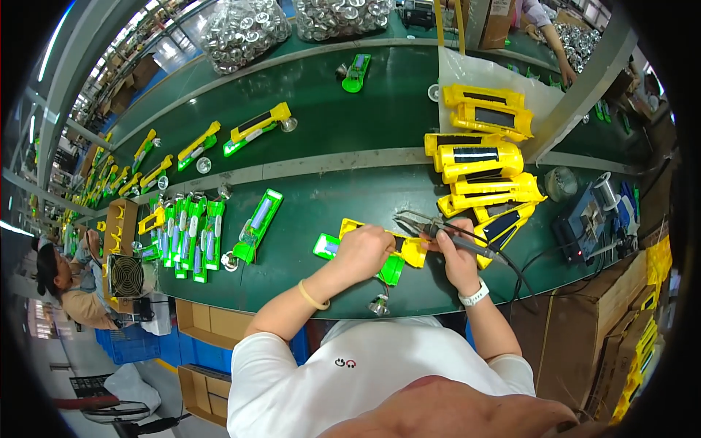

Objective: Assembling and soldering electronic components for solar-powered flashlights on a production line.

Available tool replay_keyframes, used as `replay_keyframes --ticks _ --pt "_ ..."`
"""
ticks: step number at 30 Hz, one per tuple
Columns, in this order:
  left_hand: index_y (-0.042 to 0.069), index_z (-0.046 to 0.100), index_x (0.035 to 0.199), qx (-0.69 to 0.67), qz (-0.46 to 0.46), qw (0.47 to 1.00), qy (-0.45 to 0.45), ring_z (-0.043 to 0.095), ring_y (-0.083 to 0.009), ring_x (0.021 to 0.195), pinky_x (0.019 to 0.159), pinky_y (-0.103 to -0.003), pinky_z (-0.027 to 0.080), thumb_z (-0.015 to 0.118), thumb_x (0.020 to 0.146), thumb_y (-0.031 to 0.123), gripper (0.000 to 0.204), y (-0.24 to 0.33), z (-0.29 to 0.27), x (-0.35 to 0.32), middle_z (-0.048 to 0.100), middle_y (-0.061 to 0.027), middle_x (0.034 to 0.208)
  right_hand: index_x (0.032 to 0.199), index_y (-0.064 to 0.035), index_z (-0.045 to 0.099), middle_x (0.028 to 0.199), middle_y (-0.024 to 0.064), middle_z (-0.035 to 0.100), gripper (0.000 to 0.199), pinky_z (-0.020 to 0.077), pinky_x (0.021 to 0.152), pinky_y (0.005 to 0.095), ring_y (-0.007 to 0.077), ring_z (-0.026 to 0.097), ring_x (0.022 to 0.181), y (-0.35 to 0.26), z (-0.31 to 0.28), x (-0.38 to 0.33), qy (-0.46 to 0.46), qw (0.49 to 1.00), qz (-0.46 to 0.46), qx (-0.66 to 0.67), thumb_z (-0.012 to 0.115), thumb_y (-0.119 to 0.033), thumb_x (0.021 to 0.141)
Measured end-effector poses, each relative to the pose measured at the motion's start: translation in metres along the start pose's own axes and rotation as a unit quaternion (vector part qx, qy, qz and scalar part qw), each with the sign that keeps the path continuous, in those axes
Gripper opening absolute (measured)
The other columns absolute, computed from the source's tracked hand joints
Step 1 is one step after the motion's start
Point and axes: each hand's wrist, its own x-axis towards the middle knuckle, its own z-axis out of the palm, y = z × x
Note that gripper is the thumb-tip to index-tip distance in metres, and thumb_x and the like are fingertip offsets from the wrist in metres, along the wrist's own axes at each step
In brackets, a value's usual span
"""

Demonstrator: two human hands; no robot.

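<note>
My left hand (363, 252) presses down on a green and yellow flashlight body (393, 259) lying open on the green bench in front of me. My right hand (458, 257) grips a soldering iron (445, 235) like a pen, its tip pointing left at the yellow half of the flashlight body. The iron's black cord trails to the right. A small round reflector (378, 305) hangs by wires at the bench's near edge.
A pile of yellow shells (482, 160) lies right of my hands, a soldering station (584, 223) further right. A row of open green halves (186, 233) lies left, with a small fan (126, 275). More flashlights ride the conveyor (307, 109). Another person sits left.
</note>
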Motion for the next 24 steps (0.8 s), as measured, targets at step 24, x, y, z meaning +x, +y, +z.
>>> replay_keyframes --ticks 24 --pt "0.006 0.066 0.087 -0.119 -0.097 0.983 0.099 0.060 -0.0278 0.070 0.061 -0.036 0.048 0.064 0.078 0.013 0.012 -0.058 -0.035 -0.026 0.062 -0.0102 0.075 0.101 -0.0079 0.037 0.076 0.0049 0.051 0.025 0.0412 0.049 0.0218 0.0120 0.053 0.056 -0.002 0.038 -0.003 0.070 0.997 0.002 -0.015 0.058 -0.007 0.088"
